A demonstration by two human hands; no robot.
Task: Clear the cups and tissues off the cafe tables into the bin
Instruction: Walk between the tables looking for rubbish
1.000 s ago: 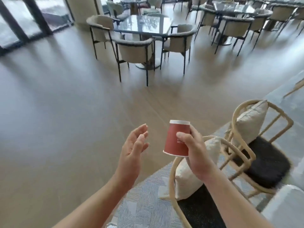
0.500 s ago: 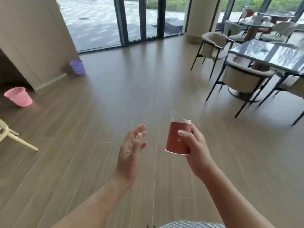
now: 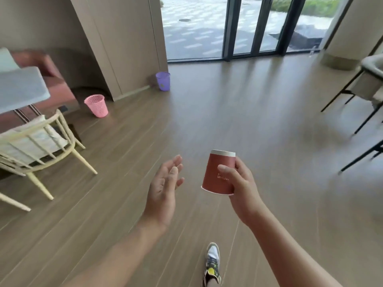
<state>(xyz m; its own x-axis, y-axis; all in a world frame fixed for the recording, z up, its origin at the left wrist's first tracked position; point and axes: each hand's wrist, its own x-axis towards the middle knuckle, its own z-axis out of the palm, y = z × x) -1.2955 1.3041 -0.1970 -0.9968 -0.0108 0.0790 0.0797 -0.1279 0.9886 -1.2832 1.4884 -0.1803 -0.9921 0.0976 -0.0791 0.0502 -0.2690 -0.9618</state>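
My right hand [image 3: 242, 187] grips a red paper cup [image 3: 217, 175] held upside down, its white base up and its rim toward the floor. My left hand [image 3: 165, 183] hovers beside the cup with relaxed, straight fingers and holds nothing. A pink mesh bin [image 3: 96, 105] stands on the floor at the left by the wall. A purple bin [image 3: 163, 81] stands farther back near the wall corner, close to the glass doors. Both bins are well ahead of my hands.
A pale wooden chair with a cushion [image 3: 39, 141] stands at the left under a white table edge [image 3: 18, 88]. Black-legged chairs [image 3: 364, 96] sit at the right edge. Wood floor stretches ahead. My shoe [image 3: 212, 264] shows at the bottom.
The view has swung left from the cafe tables and rug to the wall with the two bins, which now look nearer. Both hands keep their pose, and the cup stays in my right hand.
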